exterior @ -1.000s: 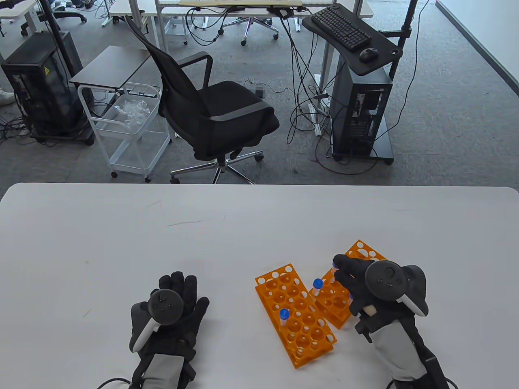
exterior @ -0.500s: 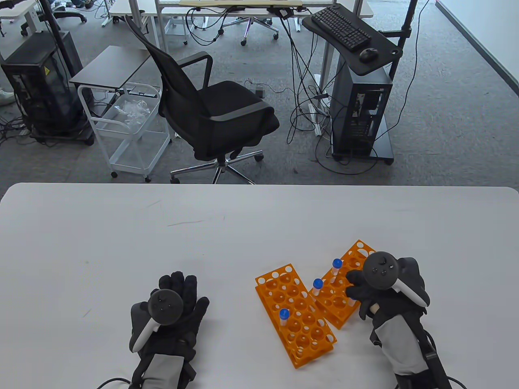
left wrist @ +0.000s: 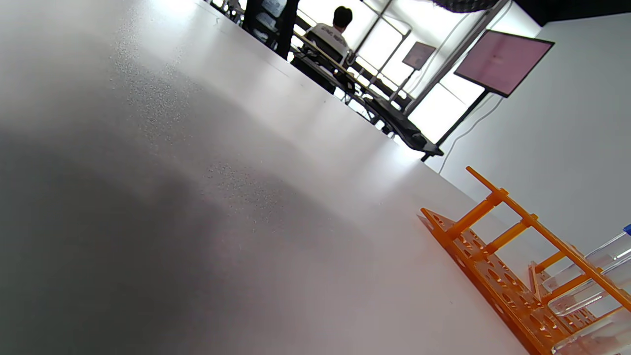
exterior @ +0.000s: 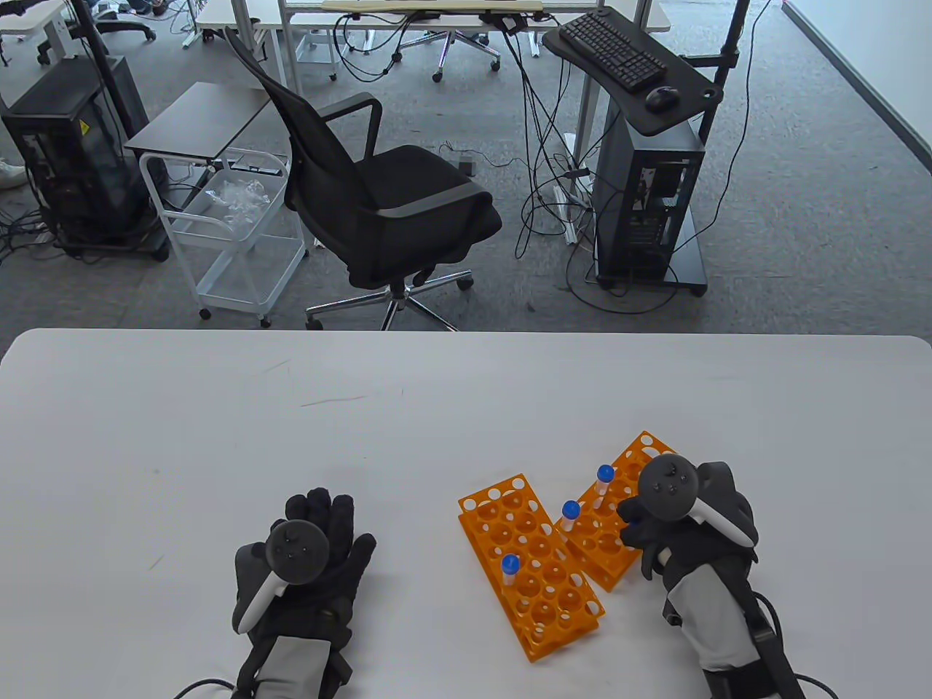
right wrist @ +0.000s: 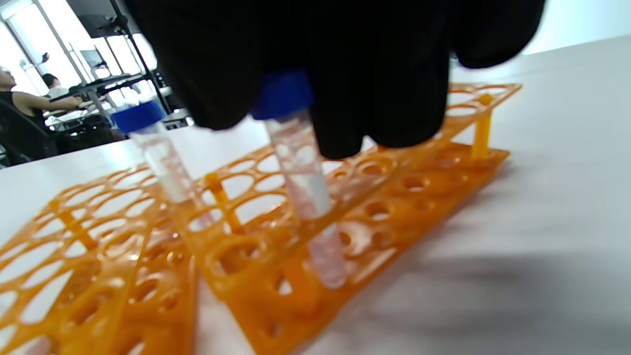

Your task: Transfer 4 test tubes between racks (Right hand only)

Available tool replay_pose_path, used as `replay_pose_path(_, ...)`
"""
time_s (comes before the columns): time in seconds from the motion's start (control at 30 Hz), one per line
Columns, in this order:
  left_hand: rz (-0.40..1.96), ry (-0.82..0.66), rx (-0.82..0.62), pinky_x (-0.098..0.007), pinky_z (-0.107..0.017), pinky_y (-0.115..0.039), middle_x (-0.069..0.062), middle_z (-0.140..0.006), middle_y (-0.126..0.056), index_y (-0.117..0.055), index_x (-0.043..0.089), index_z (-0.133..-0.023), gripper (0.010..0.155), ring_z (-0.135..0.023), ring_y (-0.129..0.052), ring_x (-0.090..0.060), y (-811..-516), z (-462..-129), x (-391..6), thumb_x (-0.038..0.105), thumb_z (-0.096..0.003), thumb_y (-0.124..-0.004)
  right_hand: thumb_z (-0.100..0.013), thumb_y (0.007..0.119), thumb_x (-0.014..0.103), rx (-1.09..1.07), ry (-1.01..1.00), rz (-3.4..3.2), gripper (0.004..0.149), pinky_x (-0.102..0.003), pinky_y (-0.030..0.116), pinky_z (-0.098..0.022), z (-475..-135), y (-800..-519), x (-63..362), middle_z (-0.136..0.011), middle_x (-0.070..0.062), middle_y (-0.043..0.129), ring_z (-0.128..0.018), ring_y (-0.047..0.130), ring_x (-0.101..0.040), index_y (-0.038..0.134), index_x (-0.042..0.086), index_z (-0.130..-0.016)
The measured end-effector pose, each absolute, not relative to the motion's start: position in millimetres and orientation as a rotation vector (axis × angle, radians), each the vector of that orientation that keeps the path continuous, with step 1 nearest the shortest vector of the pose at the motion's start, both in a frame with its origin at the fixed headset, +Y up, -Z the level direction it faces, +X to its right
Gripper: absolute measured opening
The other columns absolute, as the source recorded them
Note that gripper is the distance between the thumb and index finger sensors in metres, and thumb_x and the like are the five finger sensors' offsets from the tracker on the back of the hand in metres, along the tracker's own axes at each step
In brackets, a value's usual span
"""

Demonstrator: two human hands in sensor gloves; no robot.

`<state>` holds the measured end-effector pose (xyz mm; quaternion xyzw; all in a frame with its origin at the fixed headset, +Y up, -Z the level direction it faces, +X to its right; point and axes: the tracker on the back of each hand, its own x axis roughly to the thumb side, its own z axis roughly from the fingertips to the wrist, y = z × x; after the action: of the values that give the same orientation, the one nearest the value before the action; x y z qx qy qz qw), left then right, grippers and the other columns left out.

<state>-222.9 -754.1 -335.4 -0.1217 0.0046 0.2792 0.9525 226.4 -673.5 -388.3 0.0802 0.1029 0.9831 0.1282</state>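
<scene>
The right hand (exterior: 659,520) hangs over the right rack (exterior: 608,524), fingers (right wrist: 340,133) clamped on a tube's (right wrist: 300,177) blue cap, presumably for a straight lift. Left hand (exterior: 309,564) lies flat on the surface (exterior: 218,437), fingers apart, away from the racks.

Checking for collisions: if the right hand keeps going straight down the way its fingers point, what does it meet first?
Probably the blue cap of the tube right under the right hand, which stands in the right rack. Whether the fingers already touch it is unclear.
</scene>
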Motion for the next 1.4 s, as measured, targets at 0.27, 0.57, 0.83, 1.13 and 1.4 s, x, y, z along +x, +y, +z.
replay_pose_path(0.27, 0.567, 0.009, -0.247, -0.040, -0.076, 0.014, 0.014, -0.117, 0.007, -0.013, 0.043, -0.113, 0.068, -0.104, 0.022, -0.011, -754.1, -335.4, -222.9, 0.064, -0.0575, -0.046, -0.045, 0.086, 0.026, 0.242, 0.221, 2.831, 0.049, -0.066, 0.063, -0.057, -385.9, -665.9, 229.8, -0.080, -0.020, 0.095, -0.068, 0.090, -0.045, 0.083, 0.008, -0.090)
replay_pose_path(0.57, 0.566, 0.012, -0.248, -0.040, -0.076, 0.014, 0.014, -0.117, 0.007, -0.013, 0.043, -0.113, 0.068, -0.104, 0.022, -0.011, -754.7, -335.4, -223.2, 0.064, -0.0575, -0.046, -0.045, 0.085, 0.027, 0.276, 0.084, 2.801, 0.049, -0.066, 0.063, -0.057, -376.1, -645.1, 232.6, -0.080, -0.020, 0.095, -0.068, 0.090, -0.045, 0.083, 0.008, -0.090)
replay_pose_path(0.83, 0.566, 0.014, -0.250, -0.040, -0.076, 0.014, 0.014, -0.117, 0.007, -0.013, 0.043, -0.113, 0.068, -0.104, 0.022, -0.011, -754.9, -335.5, -223.4, 0.064, -0.0575, -0.046, -0.046, 0.084, 0.027, 0.351, 0.022, 2.749, 0.048, -0.066, 0.063, -0.057, -369.0, -633.2, 229.8, -0.080, -0.020, 0.095, -0.068, 0.090, -0.045, 0.083, 0.009, -0.090)
replay_pose_path(1.13, 0.572, 0.011, -0.250, -0.040, -0.076, 0.014, 0.014, -0.117, 0.007, -0.013, 0.043, -0.113, 0.068, -0.104, 0.022, -0.011, -754.8, -335.4, -223.0, 0.064, -0.0575, -0.046, -0.046, 0.084, 0.027, 0.463, 0.026, 2.700, 0.048, -0.066, 0.063, -0.057, -366.1, -632.8, 216.4, -0.080, -0.019, 0.095, -0.068, 0.090, -0.044, 0.082, 0.009, -0.091)
replay_pose_path(1.4, 0.570, 0.007, -0.249, -0.040, -0.076, 0.014, 0.014, -0.117, 0.007, -0.013, 0.043, -0.113, 0.068, -0.104, 0.022, -0.011, -754.8, -335.5, -223.0, 0.064, -0.0575, -0.046, -0.046, 0.084, 0.028, 0.563, -0.004, 2.672, 0.048, -0.066, 0.063, -0.058, -359.4, -628.8, 201.8, -0.080, -0.019, 0.095, -0.068, 0.090, -0.044, 0.082, 0.009, -0.091)
